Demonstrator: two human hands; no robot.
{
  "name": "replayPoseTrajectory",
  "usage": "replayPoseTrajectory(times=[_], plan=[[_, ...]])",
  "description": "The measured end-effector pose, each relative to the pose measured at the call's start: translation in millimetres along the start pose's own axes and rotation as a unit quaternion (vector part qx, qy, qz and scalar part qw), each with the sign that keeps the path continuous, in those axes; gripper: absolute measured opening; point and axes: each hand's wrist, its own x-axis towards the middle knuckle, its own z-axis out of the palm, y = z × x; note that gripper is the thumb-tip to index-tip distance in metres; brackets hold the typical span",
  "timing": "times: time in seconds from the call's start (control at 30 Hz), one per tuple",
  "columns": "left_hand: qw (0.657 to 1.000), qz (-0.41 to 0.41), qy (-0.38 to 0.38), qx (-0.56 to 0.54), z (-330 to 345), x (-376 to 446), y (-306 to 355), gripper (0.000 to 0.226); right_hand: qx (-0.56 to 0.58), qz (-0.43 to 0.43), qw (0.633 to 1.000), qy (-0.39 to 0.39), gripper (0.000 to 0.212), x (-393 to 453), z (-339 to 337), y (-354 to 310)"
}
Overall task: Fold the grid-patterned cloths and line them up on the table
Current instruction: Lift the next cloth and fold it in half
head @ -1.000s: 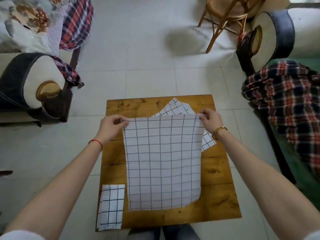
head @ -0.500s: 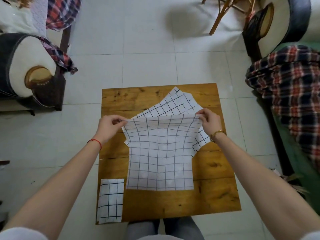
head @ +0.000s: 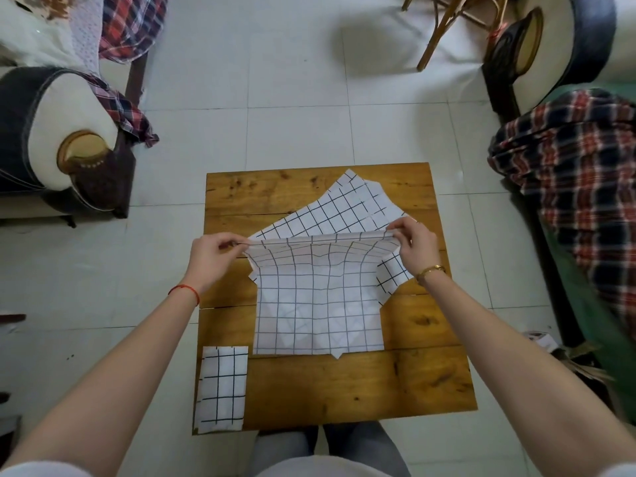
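Over the last second the left hand (head: 210, 259) and right hand (head: 411, 247), fingers pinching the top corners of the grid cloth (head: 318, 304), have drawn it farther up the desk (head: 361, 387), so folding looks imminent.

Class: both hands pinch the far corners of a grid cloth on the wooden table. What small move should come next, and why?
Probably draw both corners toward the near edge: the left hand and right hand hold the grid cloth raised, its near half flat on the table.
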Motion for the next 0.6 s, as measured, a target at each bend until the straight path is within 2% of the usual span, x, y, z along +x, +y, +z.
replayPoseTrajectory(times=[0.27,0.43,0.6], plan=[[0.997,-0.026,-0.067,-0.01,10,-53,-32,0.015,-0.049,-0.028,0.994,-0.092,0.021,-72,21,34],[0.996,-0.031,-0.081,0.012,34,-84,-64,0.015,-0.158,-0.075,0.979,-0.107,0.016,-117,39,48],[0.991,-0.061,-0.107,0.053,70,-103,-97,0.01,-0.203,-0.138,0.963,-0.112,0.013,-143,64,67]])
